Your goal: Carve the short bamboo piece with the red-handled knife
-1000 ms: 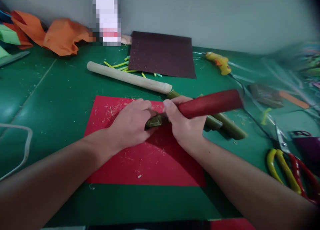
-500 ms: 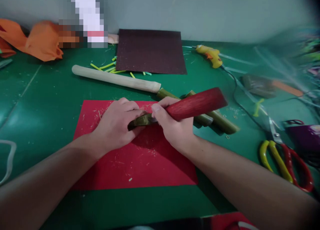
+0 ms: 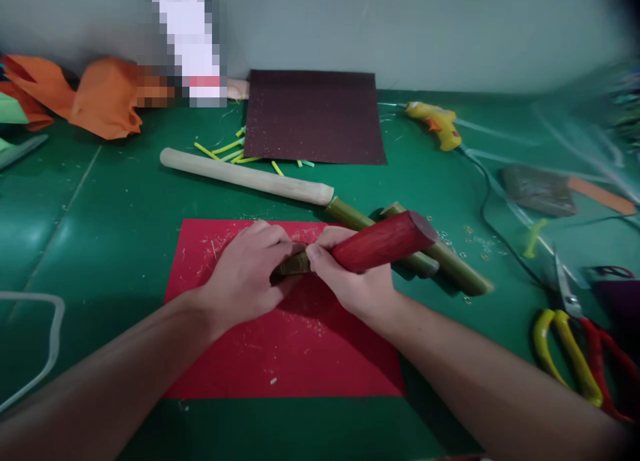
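Observation:
My left hand (image 3: 254, 266) is closed around a short, hollow, dark green bamboo piece (image 3: 295, 265) over a red sheet (image 3: 280, 364). Its fingers hide much of the bamboo. In my right hand (image 3: 357, 277) is a tool with a thick red wooden handle (image 3: 383, 241), which points up and to the right. My right fingers grip the tool low down, against the right end of the bamboo. The tool's working end is hidden, so I cannot tell its exact kind. Small pale shavings lie on the sheet.
Two green bamboo tubes (image 3: 457, 267) and a pale wooden stick (image 3: 245, 175) lie behind my hands. Farther back are a dark brown sheet (image 3: 317, 117) and a yellow glue gun (image 3: 435, 122). Scissors (image 3: 570, 314) lie at right, orange cloth (image 3: 107, 101) at back left.
The red handle has tilted, its butt end now lower and turned more toward me. Both hands keep their grips. The whole scene sits slightly lower and farther right as the camera moved.

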`<action>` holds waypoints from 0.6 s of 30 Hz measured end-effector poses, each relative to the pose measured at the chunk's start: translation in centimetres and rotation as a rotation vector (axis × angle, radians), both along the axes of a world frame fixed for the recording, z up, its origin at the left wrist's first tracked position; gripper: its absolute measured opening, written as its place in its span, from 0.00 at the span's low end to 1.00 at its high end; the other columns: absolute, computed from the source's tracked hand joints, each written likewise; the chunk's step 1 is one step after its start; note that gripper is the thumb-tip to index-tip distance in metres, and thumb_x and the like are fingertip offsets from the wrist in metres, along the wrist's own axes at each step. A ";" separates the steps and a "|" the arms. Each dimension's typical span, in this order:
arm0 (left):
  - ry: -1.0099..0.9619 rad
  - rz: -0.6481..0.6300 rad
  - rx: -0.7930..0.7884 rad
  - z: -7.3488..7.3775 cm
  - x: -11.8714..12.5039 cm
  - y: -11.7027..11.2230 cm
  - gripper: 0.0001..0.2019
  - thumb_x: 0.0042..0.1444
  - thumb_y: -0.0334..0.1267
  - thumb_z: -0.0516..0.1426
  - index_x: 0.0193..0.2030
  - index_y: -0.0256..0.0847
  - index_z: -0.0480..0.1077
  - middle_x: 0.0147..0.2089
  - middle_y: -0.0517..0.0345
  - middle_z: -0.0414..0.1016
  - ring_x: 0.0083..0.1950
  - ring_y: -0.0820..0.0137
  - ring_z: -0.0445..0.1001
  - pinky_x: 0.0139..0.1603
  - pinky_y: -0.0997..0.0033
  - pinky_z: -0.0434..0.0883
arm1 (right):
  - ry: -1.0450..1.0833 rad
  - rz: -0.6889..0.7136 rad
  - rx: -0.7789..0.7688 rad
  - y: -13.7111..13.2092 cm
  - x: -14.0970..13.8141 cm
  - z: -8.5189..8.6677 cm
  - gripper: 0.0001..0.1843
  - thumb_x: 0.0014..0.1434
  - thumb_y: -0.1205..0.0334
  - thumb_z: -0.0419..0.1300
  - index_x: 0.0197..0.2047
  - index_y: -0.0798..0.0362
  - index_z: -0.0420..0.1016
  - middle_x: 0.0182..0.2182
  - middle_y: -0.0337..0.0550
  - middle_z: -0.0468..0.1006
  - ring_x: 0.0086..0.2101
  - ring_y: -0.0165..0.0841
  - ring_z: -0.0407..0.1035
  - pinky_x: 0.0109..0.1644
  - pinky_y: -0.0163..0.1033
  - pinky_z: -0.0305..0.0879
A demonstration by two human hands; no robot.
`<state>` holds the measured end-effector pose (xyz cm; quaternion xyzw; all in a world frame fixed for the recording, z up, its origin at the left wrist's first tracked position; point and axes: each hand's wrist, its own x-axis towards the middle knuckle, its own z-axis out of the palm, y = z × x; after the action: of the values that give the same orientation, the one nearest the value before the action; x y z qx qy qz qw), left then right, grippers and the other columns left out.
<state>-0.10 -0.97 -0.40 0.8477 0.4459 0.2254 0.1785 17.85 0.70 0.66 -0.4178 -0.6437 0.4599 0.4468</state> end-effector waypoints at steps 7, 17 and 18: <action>-0.025 0.007 -0.085 -0.3 -0.1 -0.2 0.10 0.62 0.38 0.58 0.48 0.40 0.74 0.44 0.52 0.76 0.44 0.62 0.71 0.42 0.59 0.69 | -0.130 0.065 0.094 0.4 0.6 0.6 0.14 0.56 0.65 0.60 0.20 0.51 0.66 0.18 0.34 0.67 0.20 0.27 0.62 0.26 0.36 0.62; -0.034 0.004 -0.107 -0.3 0.1 0.1 0.10 0.58 0.37 0.59 0.45 0.39 0.75 0.42 0.51 0.76 0.44 0.61 0.71 0.43 0.59 0.68 | -0.286 0.117 0.115 0.3 1.4 0.5 0.16 0.60 0.63 0.58 0.21 0.50 0.67 0.18 0.36 0.70 0.22 0.29 0.65 0.28 0.38 0.62; -0.034 0.003 -0.104 -0.3 0.1 0.1 0.10 0.57 0.37 0.59 0.45 0.39 0.75 0.42 0.51 0.76 0.44 0.61 0.70 0.43 0.59 0.68 | -0.291 0.120 0.111 0.4 1.4 0.5 0.16 0.60 0.63 0.58 0.20 0.50 0.67 0.18 0.36 0.71 0.22 0.30 0.66 0.28 0.39 0.63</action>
<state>0.04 -0.89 -0.71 0.8326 0.4552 0.2165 0.2295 19.24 1.05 1.18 -0.4156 -0.7498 0.3843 0.3426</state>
